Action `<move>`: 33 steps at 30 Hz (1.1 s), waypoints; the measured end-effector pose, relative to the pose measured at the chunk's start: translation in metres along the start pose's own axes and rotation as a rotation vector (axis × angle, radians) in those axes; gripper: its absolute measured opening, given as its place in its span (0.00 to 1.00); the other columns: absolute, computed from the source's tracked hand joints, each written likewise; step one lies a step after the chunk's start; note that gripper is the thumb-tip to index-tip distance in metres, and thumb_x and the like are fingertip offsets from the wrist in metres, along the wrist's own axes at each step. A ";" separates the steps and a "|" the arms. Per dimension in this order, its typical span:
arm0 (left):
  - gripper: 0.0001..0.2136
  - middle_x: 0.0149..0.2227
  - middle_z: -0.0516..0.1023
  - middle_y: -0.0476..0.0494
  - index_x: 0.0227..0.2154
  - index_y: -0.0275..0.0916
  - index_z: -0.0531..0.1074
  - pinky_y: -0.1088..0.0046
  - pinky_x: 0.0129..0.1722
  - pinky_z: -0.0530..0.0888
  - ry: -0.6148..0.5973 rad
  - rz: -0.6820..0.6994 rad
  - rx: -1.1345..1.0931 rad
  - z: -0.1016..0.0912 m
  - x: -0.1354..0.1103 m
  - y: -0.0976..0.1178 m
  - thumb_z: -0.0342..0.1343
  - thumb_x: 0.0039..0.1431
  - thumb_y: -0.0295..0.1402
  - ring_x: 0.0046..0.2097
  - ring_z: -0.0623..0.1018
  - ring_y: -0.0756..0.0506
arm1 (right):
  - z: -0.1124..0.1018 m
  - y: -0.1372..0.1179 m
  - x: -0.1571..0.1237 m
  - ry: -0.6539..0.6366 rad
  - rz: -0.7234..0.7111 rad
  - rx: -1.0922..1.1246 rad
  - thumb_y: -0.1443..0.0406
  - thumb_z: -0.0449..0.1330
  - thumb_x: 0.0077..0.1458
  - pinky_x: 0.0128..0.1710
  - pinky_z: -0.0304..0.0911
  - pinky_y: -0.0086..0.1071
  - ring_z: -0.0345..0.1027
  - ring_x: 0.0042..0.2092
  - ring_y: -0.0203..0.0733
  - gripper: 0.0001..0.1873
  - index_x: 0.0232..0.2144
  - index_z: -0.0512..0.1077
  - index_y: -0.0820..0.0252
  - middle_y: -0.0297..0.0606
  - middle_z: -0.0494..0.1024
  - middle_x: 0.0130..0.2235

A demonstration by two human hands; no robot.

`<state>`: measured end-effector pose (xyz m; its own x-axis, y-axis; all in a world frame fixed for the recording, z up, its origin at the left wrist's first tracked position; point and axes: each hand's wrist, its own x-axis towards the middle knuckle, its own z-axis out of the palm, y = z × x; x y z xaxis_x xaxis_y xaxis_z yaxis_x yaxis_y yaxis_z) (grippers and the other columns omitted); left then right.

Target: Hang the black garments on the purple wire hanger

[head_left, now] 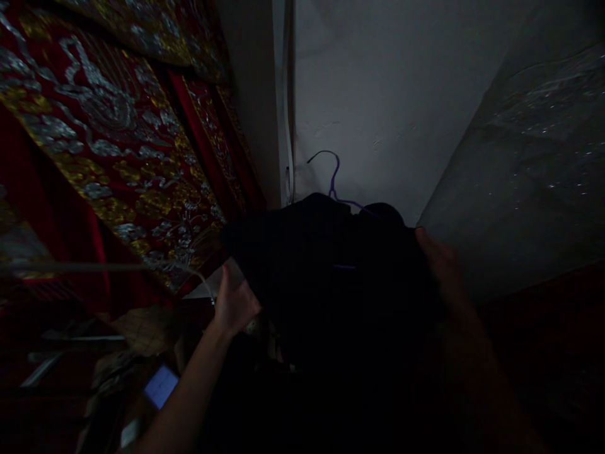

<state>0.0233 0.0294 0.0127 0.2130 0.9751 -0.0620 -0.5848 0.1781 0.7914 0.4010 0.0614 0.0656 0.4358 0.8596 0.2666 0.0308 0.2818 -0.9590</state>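
A black garment [331, 277] hangs on a purple hanger [334, 180], held up in front of a white wall. My left hand [234, 302] grips the garment's left shoulder edge, fingers closed on the cloth. My right hand [437, 261] holds the right shoulder edge, its fingers partly hidden behind the dark fabric. The hanger's hook sticks up above the collar, free of any rail.
Red cloth embroidered in gold and silver [108, 145] hangs at the left. A grey sparkly fabric [534, 164] fills the right side. A white cord [287, 101] runs down the wall corner. Dim clutter and a lit screen [161, 386] lie at the lower left.
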 end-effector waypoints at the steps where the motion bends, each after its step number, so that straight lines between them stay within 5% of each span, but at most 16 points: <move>1: 0.40 0.51 0.79 0.33 0.51 0.38 0.74 0.49 0.58 0.69 -0.030 0.006 0.016 -0.001 -0.004 0.001 0.50 0.50 0.69 0.59 0.73 0.30 | 0.003 -0.004 0.007 0.036 -0.006 -0.001 0.46 0.67 0.47 0.23 0.57 0.32 0.64 0.22 0.36 0.22 0.23 0.74 0.59 0.35 0.73 0.20; 4: 0.34 0.55 0.78 0.36 0.54 0.40 0.73 0.53 0.60 0.68 -0.004 0.156 0.122 0.001 -0.004 0.002 0.63 0.49 0.57 0.60 0.73 0.33 | 0.029 -0.014 0.020 0.049 0.015 0.068 0.46 0.69 0.44 0.24 0.58 0.31 0.66 0.24 0.37 0.23 0.24 0.73 0.59 0.34 0.74 0.22; 9: 0.25 0.53 0.80 0.41 0.51 0.40 0.74 0.59 0.63 0.66 0.340 0.350 0.142 0.004 0.011 -0.007 0.70 0.49 0.37 0.61 0.73 0.38 | 0.073 -0.007 0.013 -0.182 0.006 0.193 0.43 0.68 0.44 0.26 0.65 0.31 0.73 0.27 0.41 0.24 0.27 0.75 0.58 0.35 0.78 0.25; 13: 0.25 0.54 0.80 0.43 0.52 0.43 0.72 0.59 0.64 0.66 0.495 0.302 0.048 -0.007 0.005 -0.024 0.69 0.50 0.32 0.62 0.73 0.39 | 0.067 0.014 -0.001 -0.247 0.107 0.181 0.44 0.69 0.44 0.29 0.69 0.31 0.76 0.31 0.44 0.24 0.28 0.76 0.58 0.36 0.80 0.27; 16: 0.25 0.53 0.80 0.40 0.52 0.41 0.72 0.56 0.64 0.67 0.464 0.145 0.045 -0.015 -0.007 -0.046 0.69 0.51 0.33 0.61 0.73 0.37 | 0.052 0.029 -0.007 -0.240 0.129 0.146 0.42 0.68 0.45 0.31 0.69 0.31 0.76 0.32 0.44 0.25 0.28 0.76 0.58 0.36 0.81 0.28; 22: 0.27 0.53 0.80 0.39 0.53 0.41 0.72 0.58 0.62 0.69 0.454 0.038 0.105 -0.015 -0.023 -0.082 0.71 0.49 0.33 0.59 0.76 0.37 | 0.037 0.060 -0.018 0.036 0.001 -0.047 0.38 0.62 0.47 0.30 0.65 0.31 0.72 0.31 0.42 0.29 0.24 0.73 0.58 0.33 0.76 0.24; 26: 0.25 0.53 0.80 0.40 0.53 0.42 0.72 0.59 0.62 0.70 0.534 0.059 0.080 -0.020 -0.026 -0.081 0.70 0.52 0.33 0.59 0.76 0.39 | 0.044 0.079 -0.028 0.082 0.149 -0.043 0.37 0.61 0.45 0.32 0.67 0.34 0.73 0.36 0.47 0.31 0.26 0.73 0.60 0.36 0.75 0.24; 29: 0.25 0.52 0.81 0.39 0.53 0.41 0.72 0.59 0.62 0.70 0.548 0.077 0.099 -0.026 -0.029 -0.076 0.70 0.52 0.33 0.58 0.76 0.39 | 0.059 0.084 -0.050 0.160 0.114 0.008 0.40 0.60 0.48 0.43 0.68 0.38 0.73 0.46 0.50 0.32 0.38 0.74 0.62 0.44 0.79 0.38; 33: 0.23 0.51 0.81 0.38 0.52 0.39 0.73 0.58 0.61 0.71 0.562 0.012 0.101 -0.023 -0.034 -0.082 0.69 0.52 0.32 0.57 0.77 0.37 | 0.086 0.092 -0.113 0.409 -0.125 -0.125 0.48 0.60 0.54 0.60 0.57 0.42 0.62 0.60 0.50 0.31 0.54 0.65 0.59 0.48 0.68 0.58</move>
<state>0.0466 -0.0154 -0.0642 -0.2584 0.9024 -0.3449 -0.5006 0.1802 0.8467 0.2776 0.0268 -0.0440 0.7411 0.5759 0.3453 0.2036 0.2973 -0.9328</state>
